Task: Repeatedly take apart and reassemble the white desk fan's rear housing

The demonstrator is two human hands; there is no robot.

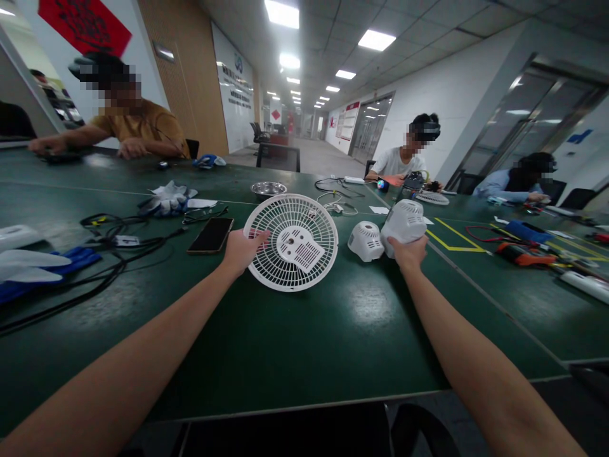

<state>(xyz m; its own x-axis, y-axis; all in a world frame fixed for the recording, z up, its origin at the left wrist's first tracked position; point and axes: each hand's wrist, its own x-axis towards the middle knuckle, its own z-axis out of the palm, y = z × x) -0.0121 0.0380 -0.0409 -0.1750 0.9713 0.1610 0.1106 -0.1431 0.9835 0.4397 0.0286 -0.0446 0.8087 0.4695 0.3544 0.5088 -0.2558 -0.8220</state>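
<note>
My left hand (243, 249) grips the left rim of a round white fan grille (291, 241), which is tilted up off the dark green table (304, 343). My right hand (410, 252) is closed round a white ribbed fan motor housing (404, 222), held just above the table. A second, smaller white housing part (366, 240) sits on the table between the grille and my right hand.
A black phone (211, 235) lies left of the grille, with black cables (109, 244), white gloves (169, 198) and a metal bowl (268, 188) beyond. Tools and cables lie at the right (523, 251). Three other people sit along the far edges.
</note>
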